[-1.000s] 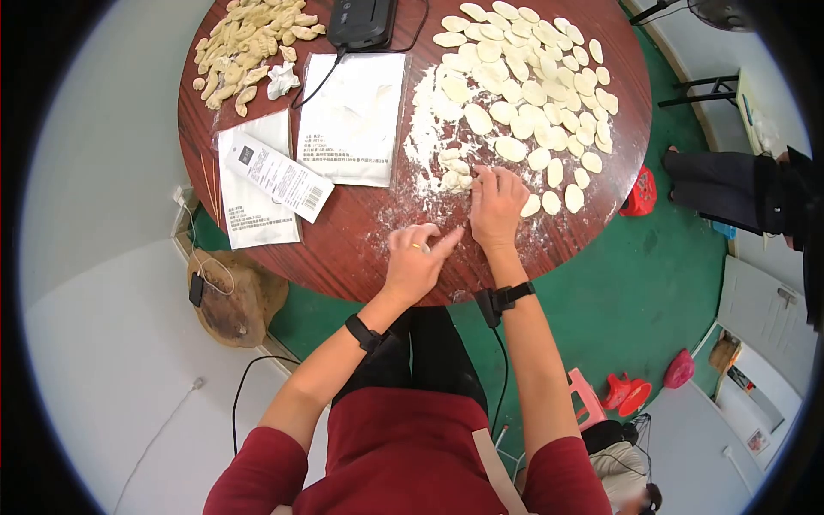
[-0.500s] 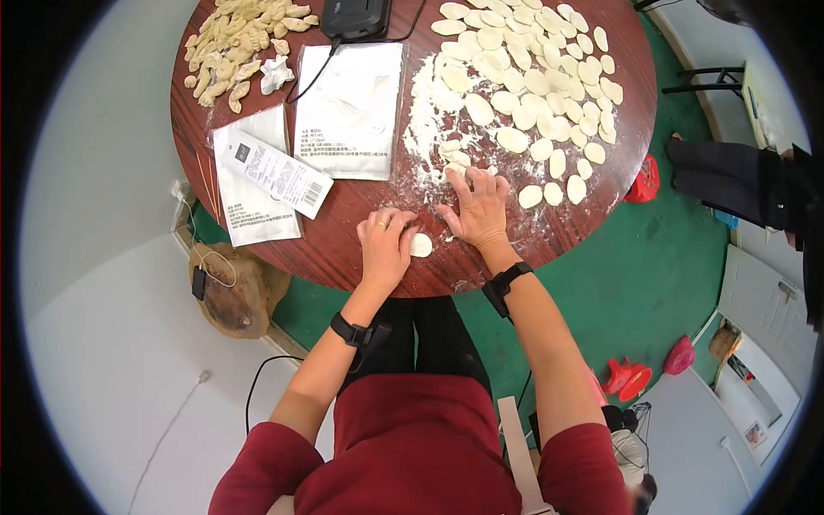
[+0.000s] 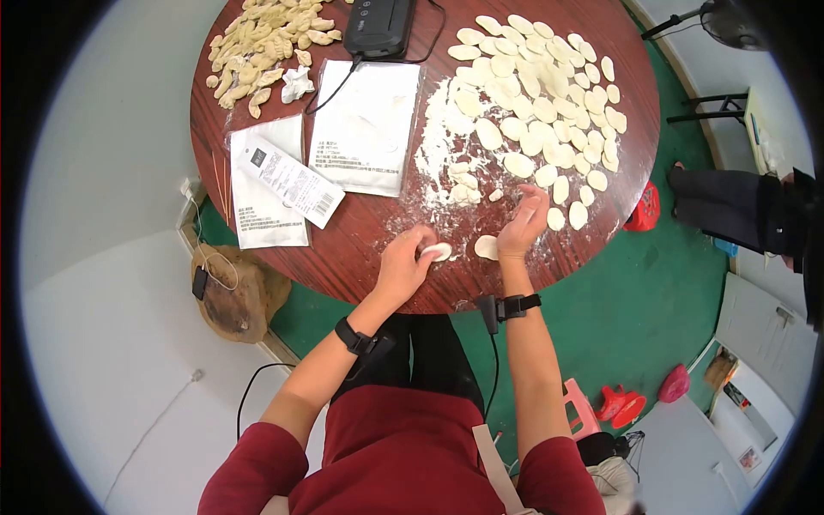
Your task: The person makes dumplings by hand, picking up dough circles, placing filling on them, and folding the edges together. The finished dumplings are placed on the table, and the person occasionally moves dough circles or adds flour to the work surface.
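Observation:
My left hand is closed on the edge of a small dough disc near the table's front edge. My right hand is raised on its side, its fingers curled up and apart, with nothing visible in it. Beside its wrist a second dough disc lies flat on the table. Small dough lumps sit in the white flour beyond my hands, with one little piece apart from them. Many flat dough rounds cover the table's back right.
On the round wooden table lie white packets, a printed label card, a black device with a cable, and a pile of shaped dough. A person's dark-clothed legs are at the right.
My left hand has moved right and now pinches a disc. My right hand has left the dough lumps, moving right and turning on its side. A second disc shows between the hands.

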The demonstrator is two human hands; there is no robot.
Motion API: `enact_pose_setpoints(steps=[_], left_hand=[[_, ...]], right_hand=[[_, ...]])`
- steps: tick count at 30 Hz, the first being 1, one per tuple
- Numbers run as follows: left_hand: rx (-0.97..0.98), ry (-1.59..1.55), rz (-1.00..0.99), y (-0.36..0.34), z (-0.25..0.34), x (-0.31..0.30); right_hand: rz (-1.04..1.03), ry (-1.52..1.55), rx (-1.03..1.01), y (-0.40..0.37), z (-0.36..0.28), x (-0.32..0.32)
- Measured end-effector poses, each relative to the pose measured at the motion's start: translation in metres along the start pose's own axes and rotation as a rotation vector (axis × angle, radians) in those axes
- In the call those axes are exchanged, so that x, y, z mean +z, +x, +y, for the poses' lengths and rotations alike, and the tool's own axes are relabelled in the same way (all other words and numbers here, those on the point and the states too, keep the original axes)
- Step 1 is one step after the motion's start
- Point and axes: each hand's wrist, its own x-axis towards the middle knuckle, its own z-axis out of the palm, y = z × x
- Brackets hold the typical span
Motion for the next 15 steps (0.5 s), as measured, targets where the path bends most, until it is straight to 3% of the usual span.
enact_pose_setpoints(steps=[1, 6, 8, 9, 10, 12, 15], left_hand=[[-0.067, -0.119, 0.027, 0.009, 0.008, 0.003], [-0.002, -0.095, 0.033, 0.039, -0.008, 0.027], [0.103, 0.309, 0.053, 0.043, -0.004, 0.023], [0.113, 0.337, 0.068, 0.042, 0.003, 0.02], [0.121, 0.339, 0.067, 0.041, 0.007, 0.022], [0.182, 0.405, 0.336, 0.046, 0.015, 0.028], [0.192, 0.474, 0.367, 0.067, 0.023, 0.047]], right_hand=[[-0.007, 0.062, 0.104, 0.002, 0.002, -0.003], [0.061, 0.194, 0.171, 0.015, -0.003, -0.023], [0.12, 0.192, 0.115, 0.017, -0.009, -0.036], [0.121, 0.209, 0.232, 0.014, -0.013, -0.046], [0.128, 0.213, 0.228, 0.01, -0.012, -0.055], [0.081, 0.026, 0.1, 0.006, -0.01, -0.067], [0.007, -0.086, 0.043, -0.002, -0.013, -0.081]])
